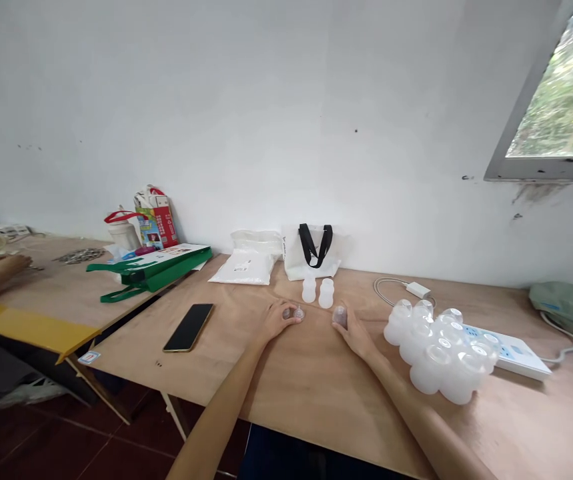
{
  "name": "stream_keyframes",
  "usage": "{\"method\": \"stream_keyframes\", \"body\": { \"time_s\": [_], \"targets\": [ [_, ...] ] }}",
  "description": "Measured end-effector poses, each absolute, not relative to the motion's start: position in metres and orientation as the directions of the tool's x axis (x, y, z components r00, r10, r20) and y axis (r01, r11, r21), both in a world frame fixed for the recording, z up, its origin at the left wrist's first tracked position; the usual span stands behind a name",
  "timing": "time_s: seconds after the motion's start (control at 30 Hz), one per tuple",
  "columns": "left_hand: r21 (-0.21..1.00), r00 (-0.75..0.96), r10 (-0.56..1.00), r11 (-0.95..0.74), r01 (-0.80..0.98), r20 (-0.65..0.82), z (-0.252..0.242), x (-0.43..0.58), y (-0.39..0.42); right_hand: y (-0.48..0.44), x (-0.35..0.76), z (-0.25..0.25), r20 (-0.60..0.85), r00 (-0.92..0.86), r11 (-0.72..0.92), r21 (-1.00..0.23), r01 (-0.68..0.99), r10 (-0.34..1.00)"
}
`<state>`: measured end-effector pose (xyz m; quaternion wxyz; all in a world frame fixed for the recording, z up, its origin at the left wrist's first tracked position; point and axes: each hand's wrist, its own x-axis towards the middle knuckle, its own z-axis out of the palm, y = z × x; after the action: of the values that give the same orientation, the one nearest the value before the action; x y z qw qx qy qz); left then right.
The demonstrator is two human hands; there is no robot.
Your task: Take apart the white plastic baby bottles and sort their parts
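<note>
Bare forearms reaching over a plywood worktop; left hand curled narrow over a small clear silicone teat, right hand cupping another teat at its fingertips. Two upright translucent bottles just ahead, more bottles clustered rightward, a black phone leftward.

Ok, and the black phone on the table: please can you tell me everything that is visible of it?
The smartphone lies flat on the plywood table top, screen up and dark, turned at a slant. Its black glass face fills almost the whole front, with a thin gold-looking rim around it. Its back and any buttons are hidden. It sits left of the person's left hand, apart from it. Only the table touches it; no cable is visible on it.
</note>
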<state>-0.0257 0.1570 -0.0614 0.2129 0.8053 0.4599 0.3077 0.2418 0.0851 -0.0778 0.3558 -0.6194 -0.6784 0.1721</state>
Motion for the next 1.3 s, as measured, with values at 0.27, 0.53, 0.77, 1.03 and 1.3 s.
{"method": "stream_keyframes", "body": {
  "time_s": [0.27, 0.53, 0.77, 1.03, 1.3],
  "targets": [
    [0.716, 0.409, 0.854, -0.502, 0.484, 0.322, -0.068, -0.024, 0.162, 0.069, 0.230, -0.059, 0.491, -0.042, 0.341, -0.539, 0.770, 0.870],
    [0.778, 0.353, 0.882, -0.452, 0.437, 0.313, -0.071, -0.045, 0.151, -0.038, 0.265, -0.021, 0.827, -0.067, 0.372, -0.178, 0.911, 0.559],
    [0.784, 0.264, 0.907, -0.417, 0.459, 0.328, -0.075, -0.055, 0.157, -0.071, 0.295, -0.030, 0.825, -0.007, 0.153, -0.097, 0.984, 0.565],
    [0.752, 0.230, 0.914, -0.405, 0.520, 0.333, -0.070, -0.051, 0.156, -0.068, 0.291, -0.027, 0.879, 0.074, 0.048, -0.109, 0.993, 0.471],
    [0.760, 0.129, 0.920, -0.380, 0.527, 0.371, -0.069, -0.049, 0.151, -0.066, 0.301, -0.034, 0.904, 0.082, 0.103, -0.138, 0.985, 0.419]
  ]
}}
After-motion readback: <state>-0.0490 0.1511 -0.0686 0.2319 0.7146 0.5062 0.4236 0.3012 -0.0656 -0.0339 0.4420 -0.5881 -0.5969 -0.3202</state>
